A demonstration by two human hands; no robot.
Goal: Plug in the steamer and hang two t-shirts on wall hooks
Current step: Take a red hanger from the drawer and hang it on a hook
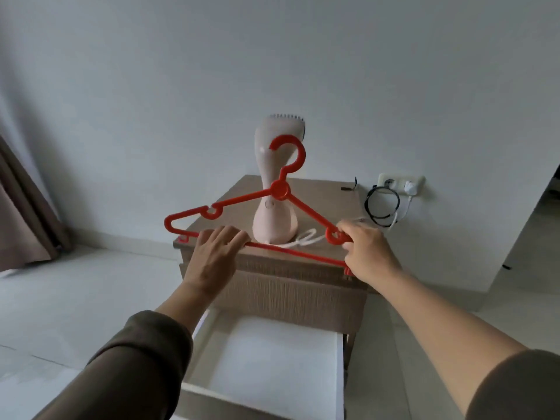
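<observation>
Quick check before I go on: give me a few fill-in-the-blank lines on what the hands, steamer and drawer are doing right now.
1. Both hands, left and right, hold a red ____.
2. The steamer stands ____ on the cabinet.
3. The drawer below the hands is ____.
4. A white plug sits in the wall ____.

Missing words: hanger; upright; open; socket
</observation>
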